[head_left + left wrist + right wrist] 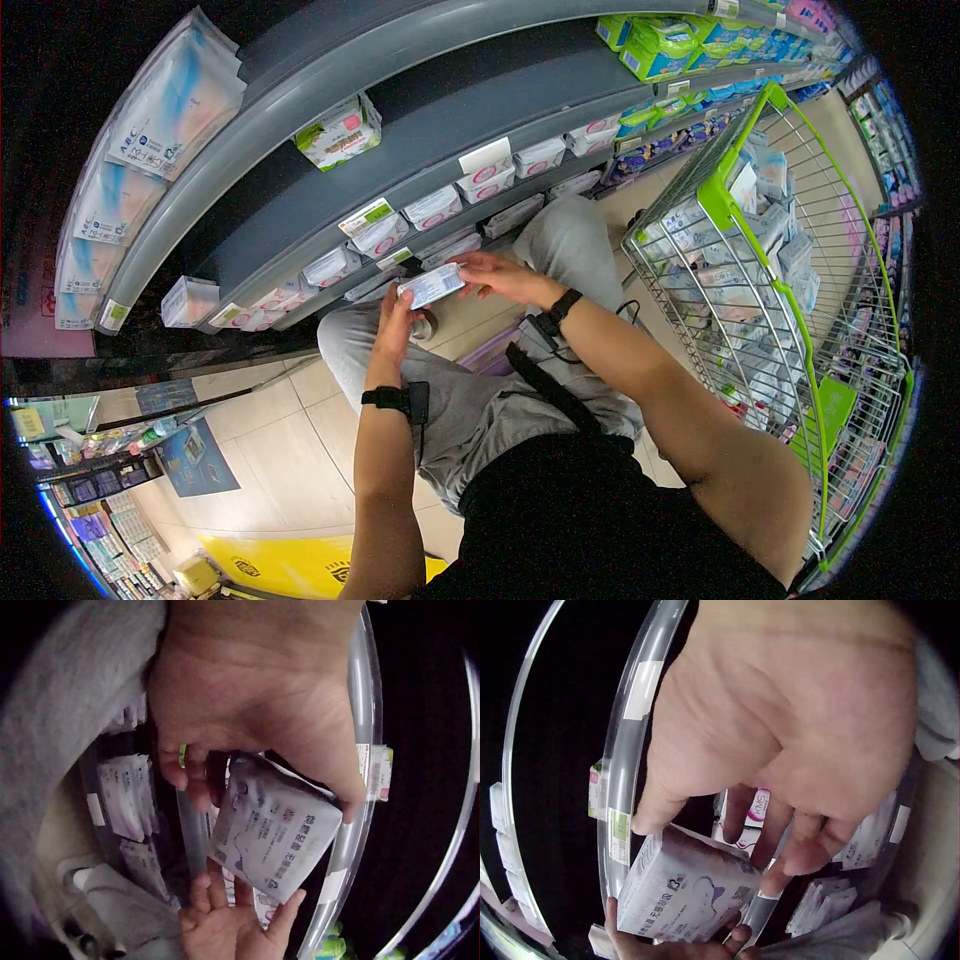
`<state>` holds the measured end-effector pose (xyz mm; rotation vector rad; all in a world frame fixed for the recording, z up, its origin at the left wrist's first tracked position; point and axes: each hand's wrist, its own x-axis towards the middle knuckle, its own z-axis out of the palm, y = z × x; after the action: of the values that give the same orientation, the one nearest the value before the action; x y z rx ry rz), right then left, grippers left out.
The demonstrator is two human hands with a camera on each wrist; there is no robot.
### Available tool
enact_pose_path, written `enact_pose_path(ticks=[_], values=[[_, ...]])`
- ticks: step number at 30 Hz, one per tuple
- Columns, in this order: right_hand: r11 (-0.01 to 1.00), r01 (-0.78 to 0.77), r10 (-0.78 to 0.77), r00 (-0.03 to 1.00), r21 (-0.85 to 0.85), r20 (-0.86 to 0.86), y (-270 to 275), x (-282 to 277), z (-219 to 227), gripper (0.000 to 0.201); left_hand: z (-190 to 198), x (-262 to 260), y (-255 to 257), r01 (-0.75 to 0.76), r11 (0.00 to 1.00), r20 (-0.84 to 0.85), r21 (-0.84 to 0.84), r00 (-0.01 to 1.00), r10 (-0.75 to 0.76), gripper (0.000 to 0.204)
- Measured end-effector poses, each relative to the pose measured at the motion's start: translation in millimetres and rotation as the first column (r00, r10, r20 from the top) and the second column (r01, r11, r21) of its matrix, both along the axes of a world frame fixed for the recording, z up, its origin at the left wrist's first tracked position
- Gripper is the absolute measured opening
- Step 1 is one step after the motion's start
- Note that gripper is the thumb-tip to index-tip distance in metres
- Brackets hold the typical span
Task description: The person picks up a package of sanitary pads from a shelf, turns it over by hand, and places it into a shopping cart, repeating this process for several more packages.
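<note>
A small white plastic-wrapped pack with dark printing, apparently of sanitary pads, is held in front of the lower shelf, between the person's knees. The left hand grips one end, thumb on one side and fingers on the other. At the opposite end, the right hand pinches it between thumb and fingers. The pack's printed face shows tilted in the left wrist view. In the right wrist view its front lies below the right palm, with the left fingers along the lower edge.
Curved grey shelves stand ahead, holding white-and-pink packs in a row and one green-and-white pack. Larger white-and-blue packs line the upper left. A wire shopping cart with green trim, loaded with white packs, stands close on the right.
</note>
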<state>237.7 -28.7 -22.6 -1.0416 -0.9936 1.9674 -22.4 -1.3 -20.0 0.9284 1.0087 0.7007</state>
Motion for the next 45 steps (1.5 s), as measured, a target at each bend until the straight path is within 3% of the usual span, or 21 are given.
enact_pose_path(ticks=[5, 8, 11, 12, 15, 20, 24, 26, 30, 32, 35, 36, 38, 41, 44, 45], values=[[0.983, -0.105, 0.115, 0.991, 0.152, -0.061, -3.2, -0.7, 14.1, 0.063, 7.5, 5.0, -4.0, -0.035, 0.998, 0.109, 0.058, 0.994, 0.028, 0.071], [0.932, -0.061, 0.02, 0.993, 0.357, 0.118, -4.5, -11.0, -2.4, 0.066, 15.1, 12.2, -8.2, -0.027, 0.988, -0.152, 0.155, 0.987, 0.051, 0.064], [0.899, -0.19, 0.068, 0.951, 0.394, 0.303, -1.1, -14.2, -23.5, 0.068, -15.3, 4.5, -0.1, 0.099, 0.957, -0.332, 0.274, 0.943, -0.002, 0.052], [0.906, -0.186, 0.055, 0.943, 0.379, 0.329, -1.8, -14.1, -18.4, 0.067, -10.7, 8.4, -1.7, 0.079, 0.956, -0.279, 0.281, 0.96, 0.003, 0.034], [0.923, -0.174, 0.029, 0.92, 0.344, 0.39, -2.8, -11.5, -4.2, 0.064, -17.0, 8.3, 1.2, -0.006, 0.952, -0.161, 0.305, 0.985, 0.057, 0.018], [0.887, -0.174, -0.019, 0.912, 0.428, 0.409, 0.5, -10.2, -12.9, 0.061, -10.0, 6.8, 3.2, -0.005, 0.968, -0.244, 0.25, 0.967, 0.068, 0.01], [0.902, -0.17, 0.001, 0.92, 0.397, 0.392, -0.4, -8.7, -6.3, 0.065, -5.6, 5.8, 3.1, -0.025, 0.978, -0.263, 0.206, 0.962, 0.08, 0.012], [0.914, -0.149, 0.011, 0.938, 0.376, 0.346, 1.2, -8.7, -5.7, 0.07, 0.6, 6.5, 2.7, -0.033, 0.984, -0.193, 0.175, 0.979, 0.068, 0.012], [0.902, -0.151, -0.05, 0.894, 0.404, 0.445, 0.6, -9.0, -6.4, 0.08, -1.7, 4.7, 5.1, -0.045, 0.999, 0.07, 0.019, 0.997, 0.044, 0.017], [0.892, -0.174, -0.066, 0.863, 0.418, 0.501, 0.4, -9.2, -11.9, 0.083, -2.8, 4.8, 4.7, -0.063, 0.998, 0.106, -0.018, 0.992, 0.064, 0.02], [0.884, -0.091, -0.061, 0.95, 0.459, 0.306, 1.6, -13.4, -23.9, 0.074, -4.1, 3.5, 5.0, -0.1, 0.989, 0.147, -0.11, 0.982, 0.116, 0.025], [0.903, -0.087, -0.068, 0.938, 0.42, 0.341, 1.1, -12.4, -18.4, 0.068, -4.7, 2.9, 5.3, -0.115, 0.982, 0.157, -0.147, 0.978, 0.138, 0.026], [0.937, -0.076, -0.075, 0.909, 0.34, 0.409, -0.3, -9.4, -0.3, 0.056, 0.4, 6.1, 4.4, -0.086, 0.991, 0.048, -0.106, 0.995, 0.091, 0.027], [0.954, 0.116, -0.15, 0.983, 0.275, 0.106, 6.6, -10.0, -32.8, 0.043, -6.3, 5.4, 3.3, 0.025, 1.0, -0.07, -0.012, 0.997, -0.026, 0.03], [0.994, -0.031, -0.008, 0.929, 0.101, 0.37, 8.6, 1.1, -1.1, 0.043, 2.8, 7.5, 1.2, 0.09, 0.994, -0.146, 0.056, 0.986, -0.081, 0.034], [0.995, -0.005, -0.028, 0.946, 0.1, 0.324, 8.0, 0.1, -1.4, 0.044, 8.4, 9.0, -0.5, 0.098, 0.993, -0.167, 0.072, 0.982, -0.085, 0.036]])
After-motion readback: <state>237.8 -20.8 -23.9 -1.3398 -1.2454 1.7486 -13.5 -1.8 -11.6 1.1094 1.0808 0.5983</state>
